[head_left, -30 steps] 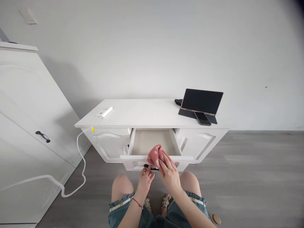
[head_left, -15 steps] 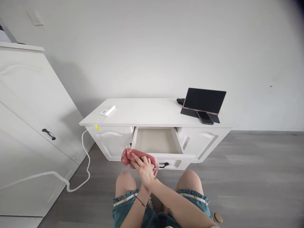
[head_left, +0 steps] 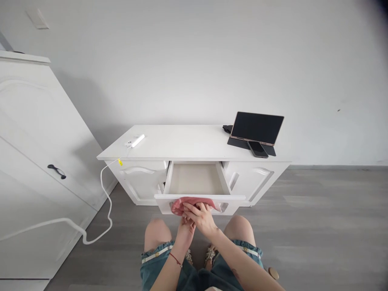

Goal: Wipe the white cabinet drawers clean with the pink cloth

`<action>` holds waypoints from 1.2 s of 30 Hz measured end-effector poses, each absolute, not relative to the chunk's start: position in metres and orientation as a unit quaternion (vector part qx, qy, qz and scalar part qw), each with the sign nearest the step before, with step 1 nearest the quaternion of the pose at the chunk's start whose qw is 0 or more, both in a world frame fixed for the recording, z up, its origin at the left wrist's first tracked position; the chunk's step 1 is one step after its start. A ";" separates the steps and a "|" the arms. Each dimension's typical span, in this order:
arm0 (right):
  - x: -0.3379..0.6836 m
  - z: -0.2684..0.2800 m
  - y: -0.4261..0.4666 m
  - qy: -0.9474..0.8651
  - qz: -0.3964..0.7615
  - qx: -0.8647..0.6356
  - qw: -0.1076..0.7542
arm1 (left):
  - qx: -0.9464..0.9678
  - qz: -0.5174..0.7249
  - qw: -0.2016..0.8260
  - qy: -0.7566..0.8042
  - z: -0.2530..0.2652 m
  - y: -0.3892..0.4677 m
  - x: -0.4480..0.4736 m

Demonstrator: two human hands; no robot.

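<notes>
At the front panel of the open middle drawer, a pink patterned cloth lies bunched lengthwise beneath the person's right hand. That hand grasps the cloth, its fingers bent over it and spread toward the left. The left hand sits just below, close against the right, its fingertips near the cloth's lower edge; whether it grips anything I cannot tell, since the cloth and the other hand cover that spot. A thin red bracelet circles the left wrist.

Behind the panel, the drawer interior shows a pale, bare bottom. The drawer belongs to a white sideboard with a panelled door on either side. On its top, toward the right, a tablet leans tilted back on a dark cover, with a black smartphone resting on the cover's front part and a crumpled black item (too small to name) behind its left edge. Toward the left end lies a white power strip; its white cord, marked with a yellow tag, hangs in loops before a white wardrobe.
</notes>
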State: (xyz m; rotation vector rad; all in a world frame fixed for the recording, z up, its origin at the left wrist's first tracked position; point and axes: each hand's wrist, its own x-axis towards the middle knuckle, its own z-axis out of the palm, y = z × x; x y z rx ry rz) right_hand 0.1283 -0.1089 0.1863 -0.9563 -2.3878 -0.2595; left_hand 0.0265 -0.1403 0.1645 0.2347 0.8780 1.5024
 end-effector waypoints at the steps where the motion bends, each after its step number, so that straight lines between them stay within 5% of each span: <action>1: 0.138 0.183 -0.110 -0.881 -0.111 -0.364 0.282 | 0.094 0.656 0.651 0.370 0.160 -0.142 0.023; 14: 0.243 0.165 -0.120 -0.788 -0.180 -0.471 0.354 | 0.005 0.630 0.671 0.390 0.165 -0.131 0.023; 25: 0.227 0.087 -0.117 -0.616 -0.069 -0.599 0.507 | 0.026 0.616 0.676 0.404 0.172 -0.128 0.022; 36: 0.169 0.040 -0.124 -0.483 0.074 -0.680 0.546 | 0.018 0.612 0.683 0.399 0.173 -0.130 0.022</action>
